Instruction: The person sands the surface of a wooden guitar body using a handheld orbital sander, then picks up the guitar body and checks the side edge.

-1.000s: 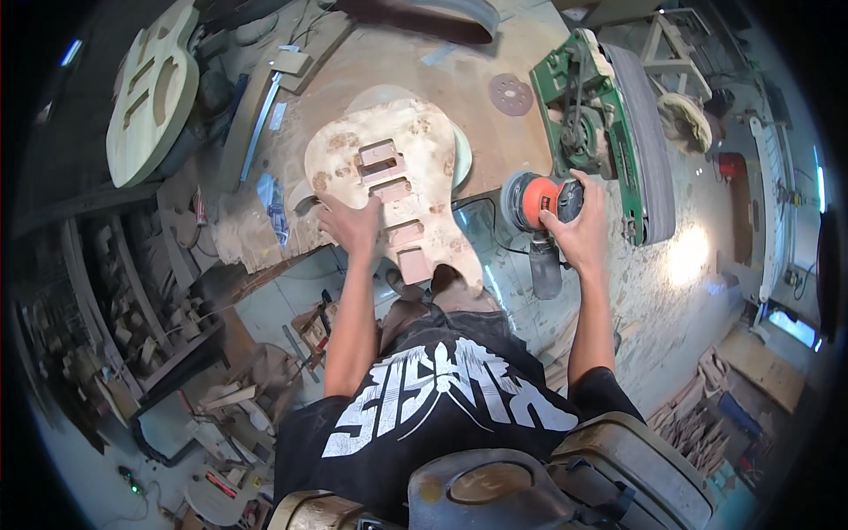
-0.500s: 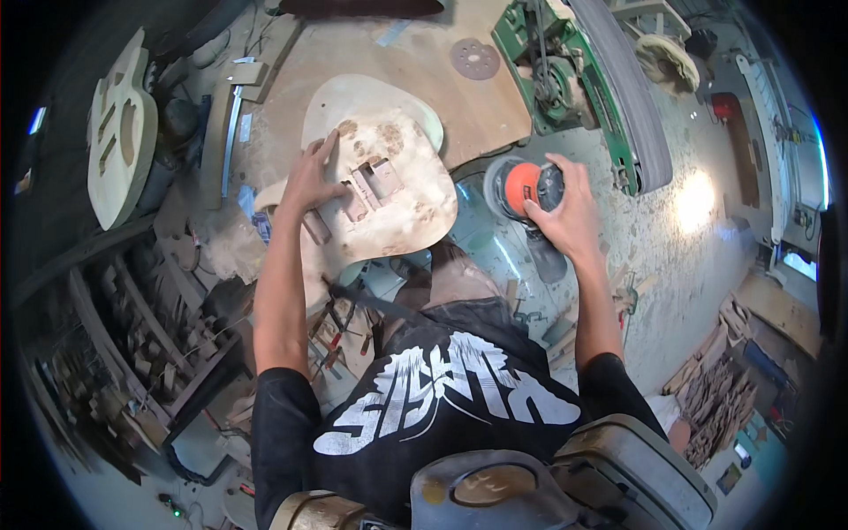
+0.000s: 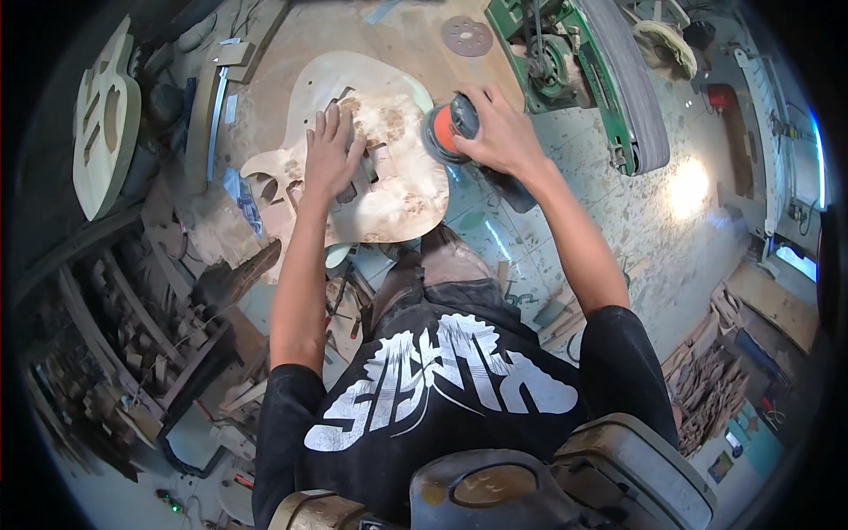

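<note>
At eleven o'clock in view, the pale wooden guitar body (image 3: 406, 201) overhangs the brown bench (image 3: 269, 99) under the left hand (image 3: 329, 161) — palm down, fingers slightly spread — while the right hand (image 3: 502, 131) curls thumb and fingers around the orange-and-black sander (image 3: 446, 130) at the body's two-o'clock edge.

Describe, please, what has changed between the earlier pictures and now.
The guitar body turned: its neck end points left, no longer toward the person. The left hand moved from its edge onto its face. The right hand brought the sander left to the body's edge, keeping its grip. The sanding disc stayed put.
</note>
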Tool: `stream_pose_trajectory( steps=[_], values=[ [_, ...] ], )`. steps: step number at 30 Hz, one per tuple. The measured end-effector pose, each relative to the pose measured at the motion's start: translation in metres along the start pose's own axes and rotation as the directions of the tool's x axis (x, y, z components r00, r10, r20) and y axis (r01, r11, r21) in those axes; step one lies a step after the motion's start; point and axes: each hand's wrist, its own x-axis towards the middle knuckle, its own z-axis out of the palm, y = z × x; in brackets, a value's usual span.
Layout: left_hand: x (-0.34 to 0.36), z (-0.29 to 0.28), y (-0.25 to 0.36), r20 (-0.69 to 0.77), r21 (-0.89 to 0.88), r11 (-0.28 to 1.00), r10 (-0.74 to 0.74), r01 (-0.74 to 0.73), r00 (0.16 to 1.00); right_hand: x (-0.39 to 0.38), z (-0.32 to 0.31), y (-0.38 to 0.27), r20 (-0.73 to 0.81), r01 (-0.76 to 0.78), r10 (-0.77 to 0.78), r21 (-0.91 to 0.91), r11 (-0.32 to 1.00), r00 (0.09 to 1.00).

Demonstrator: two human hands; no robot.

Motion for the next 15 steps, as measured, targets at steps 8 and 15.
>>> stream_pose_trajectory(
  steps=[8, 15],
  values=[
    [-0.002, 0.009, -0.006, 0.006, 0.080, 0.997, 0.013, -0.013, 1.000, 0.066, 0.014, -0.019, -0.046, 0.139, -0.143, -0.083, 0.987, 0.989],
    [-0.003, 0.009, -0.005, 0.002, 0.058, 0.998, 0.014, -0.014, 1.000, 0.090, 0.013, -0.011, -0.042, 0.131, -0.138, -0.141, 0.981, 0.990]
  ],
)
